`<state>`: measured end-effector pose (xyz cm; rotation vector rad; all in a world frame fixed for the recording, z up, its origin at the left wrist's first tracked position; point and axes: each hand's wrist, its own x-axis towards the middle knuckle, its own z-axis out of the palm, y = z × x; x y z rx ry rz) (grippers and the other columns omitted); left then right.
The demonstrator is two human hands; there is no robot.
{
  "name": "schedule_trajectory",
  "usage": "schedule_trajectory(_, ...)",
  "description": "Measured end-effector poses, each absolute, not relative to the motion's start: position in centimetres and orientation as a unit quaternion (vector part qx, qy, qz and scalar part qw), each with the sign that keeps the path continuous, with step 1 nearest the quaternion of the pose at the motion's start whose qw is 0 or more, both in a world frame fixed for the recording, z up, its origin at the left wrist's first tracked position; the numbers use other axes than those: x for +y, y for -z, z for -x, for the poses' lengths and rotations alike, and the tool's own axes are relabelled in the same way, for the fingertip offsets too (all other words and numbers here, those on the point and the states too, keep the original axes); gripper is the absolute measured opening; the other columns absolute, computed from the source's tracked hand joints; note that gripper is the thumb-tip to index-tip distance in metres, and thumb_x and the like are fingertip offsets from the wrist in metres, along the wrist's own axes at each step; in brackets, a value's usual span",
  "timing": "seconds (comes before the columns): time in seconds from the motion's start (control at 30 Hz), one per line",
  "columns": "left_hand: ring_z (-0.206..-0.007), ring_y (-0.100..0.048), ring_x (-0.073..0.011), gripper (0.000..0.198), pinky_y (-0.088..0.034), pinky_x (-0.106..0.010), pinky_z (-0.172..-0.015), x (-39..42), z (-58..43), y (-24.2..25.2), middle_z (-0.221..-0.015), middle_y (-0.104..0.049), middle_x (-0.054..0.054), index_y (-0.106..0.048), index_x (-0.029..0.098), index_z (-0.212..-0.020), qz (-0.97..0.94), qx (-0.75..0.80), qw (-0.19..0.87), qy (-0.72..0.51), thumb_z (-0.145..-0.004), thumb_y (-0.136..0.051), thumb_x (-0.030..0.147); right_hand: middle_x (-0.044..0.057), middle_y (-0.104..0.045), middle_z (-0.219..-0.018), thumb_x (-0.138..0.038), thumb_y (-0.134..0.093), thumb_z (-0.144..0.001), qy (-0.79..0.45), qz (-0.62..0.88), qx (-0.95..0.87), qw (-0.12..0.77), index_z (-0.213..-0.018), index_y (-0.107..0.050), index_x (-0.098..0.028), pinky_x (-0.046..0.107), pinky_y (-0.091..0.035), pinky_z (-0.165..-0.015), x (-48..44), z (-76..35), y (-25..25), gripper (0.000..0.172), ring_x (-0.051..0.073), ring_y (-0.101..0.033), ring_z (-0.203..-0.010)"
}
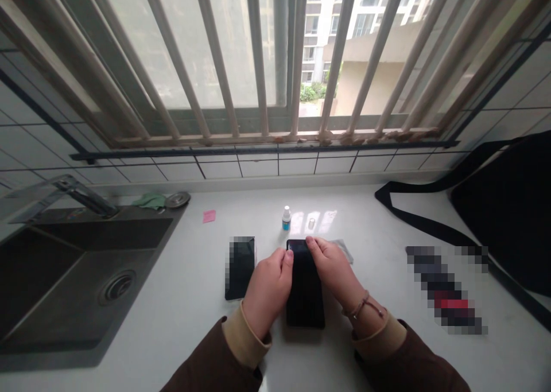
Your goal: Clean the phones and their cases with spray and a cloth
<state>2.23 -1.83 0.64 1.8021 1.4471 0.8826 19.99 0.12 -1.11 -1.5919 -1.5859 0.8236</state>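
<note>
Both hands grip a black smartphone (305, 294), whose dark screen faces up towards me. My left hand (270, 283) is closed on its left edge, thumb along the upper left corner. On the other side, my right hand (333, 263) is closed on the upper right edge, with its thumb at the top corner. Beyond the phone stands a small white bottle (286, 218) with a blue label, and a small clear cap (311, 224) lies to its right. A greyish flat packet (344, 251) is partly hidden behind my right hand. Left of my left hand lies a partly pixelated dark-screened device (245, 268).
A steel sink (92, 346) with a faucet (86, 197) is at left, a green cloth (150, 201) and drain strainer (178, 200) behind it. A pink note (209, 216) lies on the white counter (172, 300). At right are a black bag (508, 208) and a pixelated dark object (447, 291).
</note>
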Motion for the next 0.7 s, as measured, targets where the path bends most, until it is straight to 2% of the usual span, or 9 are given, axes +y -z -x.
schedule_trajectory(0.1,-0.083,-0.066,-0.0283,0.028,-0.042,-0.037,-0.076,-2.0,-1.9,-1.1,-0.092,-0.073,-0.010,-0.071,0.023,-0.102,-0.731,0.566,0.206,-0.320,-0.107,-0.049,0.040,0.006,-0.075,-0.079,-0.057,-0.039,-0.110,-0.316,0.624,-0.628,0.341,-0.079,-0.066,-0.021,0.029,-0.042,-0.067,0.3,-19.9,1.8,0.055,0.020,-0.065,-0.073)
schedule_trajectory(0.17,-0.100,-0.065,-0.0327,0.030,-0.046,-0.042,-0.087,-2.2,-1.8,-1.4,-0.106,-0.073,-0.014,-0.071,0.020,-0.114,-0.753,0.584,0.117,-0.280,-0.107,-0.049,0.039,0.007,-0.077,-0.082,-0.054,-0.040,-0.111,-0.308,0.627,-0.638,0.324,-0.081,-0.068,-0.020,0.029,-0.043,-0.069,0.5,-19.8,2.3,0.053,0.020,-0.067,-0.075)
schedule_trajectory(0.27,-0.120,-0.056,-0.0396,0.039,-0.047,-0.051,-0.094,-2.2,-1.4,-1.6,-0.128,-0.065,-0.021,-0.066,0.015,-0.131,-0.732,0.651,-0.016,-0.200,-0.106,-0.050,0.040,0.009,-0.080,-0.091,-0.048,-0.041,-0.112,-0.291,0.633,-0.653,0.299,-0.087,-0.071,-0.020,0.028,-0.044,-0.075,0.7,-19.8,2.8,0.049,0.021,-0.072,-0.084)
schedule_trajectory(0.37,-0.131,-0.047,-0.0444,0.050,-0.051,-0.054,-0.089,-2.0,-0.8,-1.6,-0.143,-0.053,-0.027,-0.058,0.013,-0.145,-0.679,0.716,-0.087,-0.135,-0.104,-0.051,0.041,0.011,-0.081,-0.094,-0.044,-0.042,-0.113,-0.262,0.651,-0.659,0.270,-0.091,-0.073,-0.019,0.029,-0.044,-0.077,0.8,-19.8,3.0,0.046,0.022,-0.074,-0.089)
schedule_trajectory(0.47,-0.126,-0.049,-0.0454,0.056,-0.055,-0.052,-0.081,-1.7,-0.2,-1.2,-0.139,-0.051,-0.028,-0.055,0.013,-0.150,-0.650,0.749,-0.089,-0.090,-0.102,-0.053,0.042,0.012,-0.081,-0.097,-0.042,-0.044,-0.113,-0.224,0.672,-0.662,0.242,-0.097,-0.073,-0.019,0.031,-0.042,-0.075,0.6,-19.9,2.8,0.041,0.025,-0.075,-0.092)
schedule_trajectory(0.6,-0.106,-0.058,-0.0409,0.057,-0.056,-0.047,-0.075,-1.4,0.5,-0.6,-0.119,-0.057,-0.024,-0.055,0.014,-0.151,-0.635,0.770,-0.055,-0.042,-0.099,-0.059,0.038,0.014,-0.080,-0.093,-0.041,-0.046,-0.113,-0.177,0.694,-0.665,0.210,-0.105,-0.071,-0.018,0.033,-0.041,-0.070,0.1,-19.6,2.4,0.035,0.028,-0.076,-0.087)
schedule_trajectory(0.7,-0.105,-0.061,-0.0405,0.056,-0.056,-0.043,-0.074,-1.2,0.7,-0.5,-0.113,-0.058,-0.023,-0.054,0.014,-0.152,-0.635,0.770,-0.049,-0.033,-0.099,-0.060,0.033,0.016,-0.079,-0.090,-0.040,-0.051,-0.111,-0.151,0.704,-0.666,0.191,-0.111,-0.068,-0.016,0.034,-0.041,-0.067,-0.2,-19.3,2.2,0.030,0.030,-0.077,-0.084)
